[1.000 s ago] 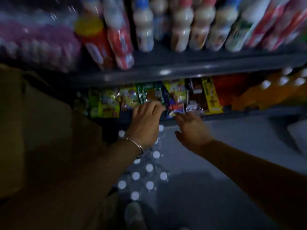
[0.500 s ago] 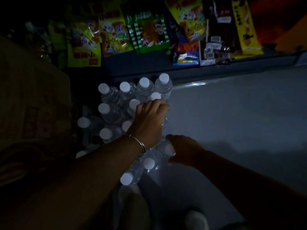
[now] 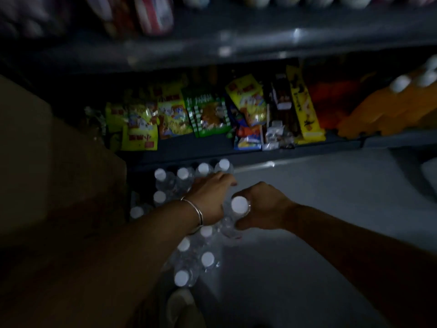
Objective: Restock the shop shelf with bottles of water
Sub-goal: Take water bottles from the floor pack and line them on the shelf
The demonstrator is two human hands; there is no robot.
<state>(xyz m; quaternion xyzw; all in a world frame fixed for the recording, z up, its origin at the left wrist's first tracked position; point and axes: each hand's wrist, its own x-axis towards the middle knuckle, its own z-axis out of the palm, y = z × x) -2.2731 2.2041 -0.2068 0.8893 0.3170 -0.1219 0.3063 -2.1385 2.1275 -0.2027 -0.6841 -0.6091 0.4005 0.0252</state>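
Observation:
Several clear water bottles with white caps [image 3: 182,174] stand packed together on the floor below the bottom shelf edge [image 3: 272,159]. My right hand [image 3: 262,207] grips one white-capped bottle [image 3: 239,205] at the pack's right side, lifted a little above its neighbours. My left hand [image 3: 208,192], with a thin bangle on the wrist, rests over the bottles just left of it, fingers curved down onto them; what its fingers do underneath is hidden. The scene is dim and slightly blurred.
The low shelf holds snack packets [image 3: 208,114], a yellow box [image 3: 305,107] and orange bottles [image 3: 390,107] at right. A higher shelf [image 3: 236,43] carries more goods. A brown cardboard box [image 3: 47,162] stands at left. Grey floor [image 3: 331,209] spreads right.
My right hand has closed round a bottle and raised it. My left hand stays on the pack. The view has tilted up, showing more shelf.

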